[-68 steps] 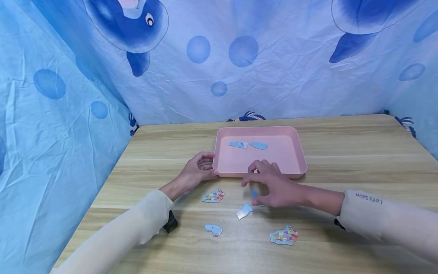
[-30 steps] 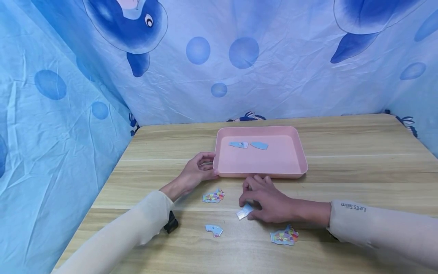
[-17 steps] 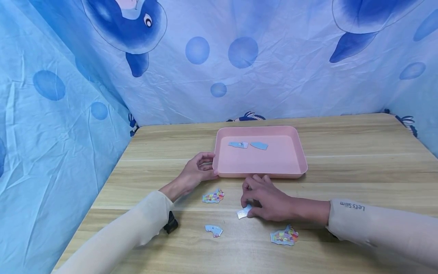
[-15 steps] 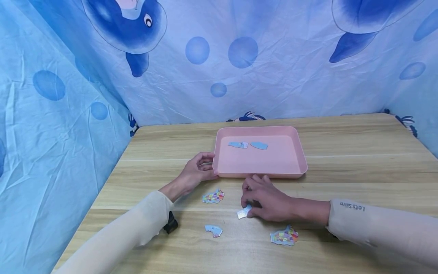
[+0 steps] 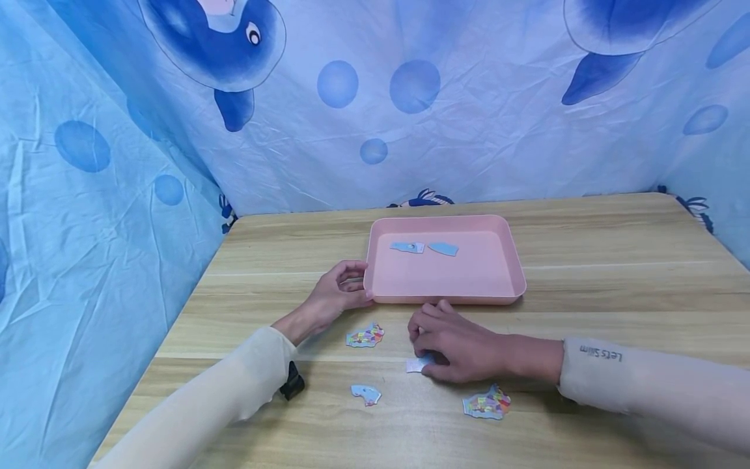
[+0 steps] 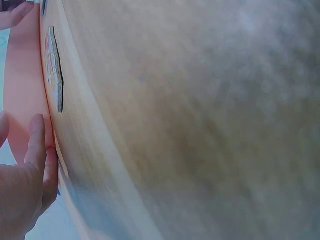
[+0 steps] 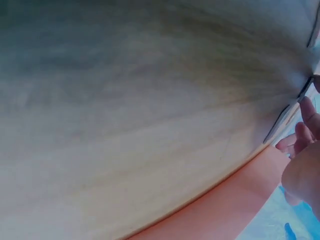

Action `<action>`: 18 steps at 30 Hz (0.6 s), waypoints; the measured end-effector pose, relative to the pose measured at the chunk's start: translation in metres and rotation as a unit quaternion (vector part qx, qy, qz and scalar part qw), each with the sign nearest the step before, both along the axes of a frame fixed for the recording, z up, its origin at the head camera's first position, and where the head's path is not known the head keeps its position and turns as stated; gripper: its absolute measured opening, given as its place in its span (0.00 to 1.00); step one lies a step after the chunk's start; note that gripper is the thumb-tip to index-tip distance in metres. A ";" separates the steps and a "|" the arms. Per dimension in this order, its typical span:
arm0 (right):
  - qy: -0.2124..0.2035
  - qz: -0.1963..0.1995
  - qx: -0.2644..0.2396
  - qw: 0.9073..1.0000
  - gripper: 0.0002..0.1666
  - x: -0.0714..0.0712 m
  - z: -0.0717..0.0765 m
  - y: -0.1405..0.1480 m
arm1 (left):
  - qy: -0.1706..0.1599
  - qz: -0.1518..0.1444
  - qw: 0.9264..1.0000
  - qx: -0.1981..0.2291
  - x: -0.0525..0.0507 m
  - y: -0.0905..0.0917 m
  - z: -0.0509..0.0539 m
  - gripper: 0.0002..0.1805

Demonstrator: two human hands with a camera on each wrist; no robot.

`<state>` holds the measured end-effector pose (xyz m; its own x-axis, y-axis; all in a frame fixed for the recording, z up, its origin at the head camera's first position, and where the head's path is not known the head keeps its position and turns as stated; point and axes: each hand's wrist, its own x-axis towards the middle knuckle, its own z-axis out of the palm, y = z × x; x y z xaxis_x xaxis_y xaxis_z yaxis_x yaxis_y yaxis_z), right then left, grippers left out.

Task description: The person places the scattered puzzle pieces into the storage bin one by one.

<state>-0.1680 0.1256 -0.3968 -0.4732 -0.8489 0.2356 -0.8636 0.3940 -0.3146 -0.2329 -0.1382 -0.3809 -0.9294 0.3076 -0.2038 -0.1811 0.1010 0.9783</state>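
A small light-blue piece (image 5: 414, 366) lies at the fingertips of my right hand (image 5: 460, 345), pinched between thumb and forefinger; the palm hides part of it. In the right wrist view the right hand (image 7: 306, 155) has a dark-edged piece (image 7: 305, 87) at its fingertips. At the left front corner of the pink tray (image 5: 445, 299), my left hand (image 5: 334, 294) touches the wall with relaxed fingers and thumb. The left wrist view shows this hand (image 6: 22, 187) against the pink wall (image 6: 24, 75). Inside the tray are two light-blue pieces (image 5: 407, 247).
A multicoloured piece (image 5: 365, 335) lies just in front of the tray, between the hands. Nearer the front are a curved light-blue piece (image 5: 366, 394) and a second multicoloured piece (image 5: 487, 403). A blue patterned cloth (image 5: 375, 117) hangs behind the wooden table.
My right hand has come down and forward from beside the tray to the light-blue piece, which has turned slightly under its fingertips. The left hand and the tray have stayed in place.
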 end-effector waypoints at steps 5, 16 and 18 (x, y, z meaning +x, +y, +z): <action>0.008 0.016 -0.019 1.000 0.09 0.000 -0.002 -0.001 | 0.001 -0.002 1.000 0.009 0.001 0.000 -0.001 0.35; -0.031 0.005 -0.070 0.997 0.07 -0.006 0.006 0.002 | 0.006 -0.002 1.000 0.001 0.001 0.000 -0.001 0.35; -0.039 0.001 -0.076 0.996 0.07 -0.008 0.010 0.003 | 0.005 -0.003 1.000 0.000 0.001 0.000 -0.001 0.36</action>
